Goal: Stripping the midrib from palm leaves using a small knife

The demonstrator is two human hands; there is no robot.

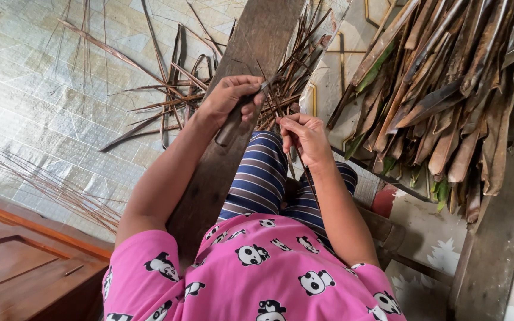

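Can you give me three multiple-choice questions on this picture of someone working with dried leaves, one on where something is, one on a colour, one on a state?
1. Where does the heap of dried leaves lie?
A. To the person's right, on a raised surface
B. On the person's lap
C. On the wooden furniture at lower left

2. What colour is the panda-print shirt?
A. Green
B. Pink
C. White

3. How is the left hand?
A. Open and flat on the floor
B. Closed round a knife
C. Resting on the shirt

Answers: 1 A, the heap fills the upper right beside the right hand. 2 B, the cloth is bright pink. 3 B, its fingers wrap the handle over the plank, while the right hand pinches a thin leaf rib.
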